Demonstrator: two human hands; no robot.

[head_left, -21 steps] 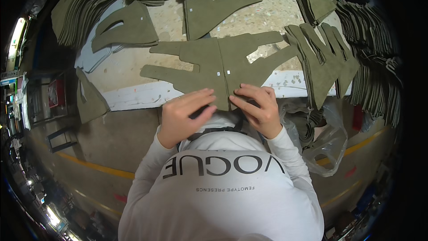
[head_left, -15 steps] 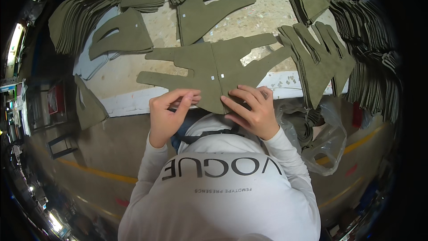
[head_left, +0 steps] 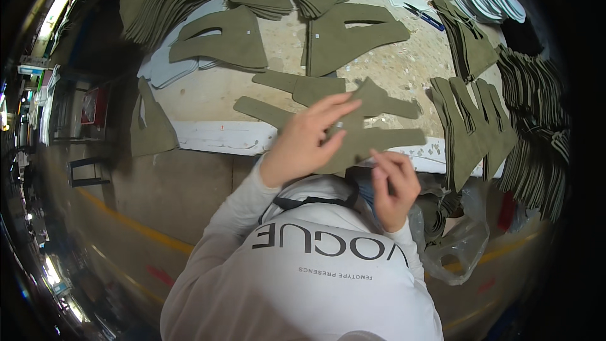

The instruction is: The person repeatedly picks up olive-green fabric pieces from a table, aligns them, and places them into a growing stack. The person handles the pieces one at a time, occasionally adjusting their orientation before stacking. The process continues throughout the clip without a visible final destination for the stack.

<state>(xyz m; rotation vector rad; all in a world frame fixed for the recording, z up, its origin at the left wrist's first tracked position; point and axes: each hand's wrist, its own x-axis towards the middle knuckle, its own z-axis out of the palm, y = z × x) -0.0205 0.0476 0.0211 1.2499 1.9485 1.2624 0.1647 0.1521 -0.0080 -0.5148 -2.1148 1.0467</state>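
At the middle of the near edge of the worktable (head_left: 416,57) lie two olive, suede-like strapped pieces, the left panel (head_left: 317,90) and the right panel (head_left: 377,102); they appear to overlap, though the extent is hidden by the left hand (head_left: 306,139). This hand reaches over that edge, fingers extended and thumb spread away; whether it presses the pieces cannot be told. The right hand (head_left: 398,189) is at the same edge, fingers loosely curled, thumb apart from the forefinger, nothing visible between them. The step appears to be the positioning of one panel against the other; further adjustment would call for a light fingertip hold and a steadying palm. Toward the worktable's far side rests a slotted panel (head_left: 331,44); at its right, a stack of cut panels (head_left: 462,151); at its far right, blue-handled snips (head_left: 432,22).
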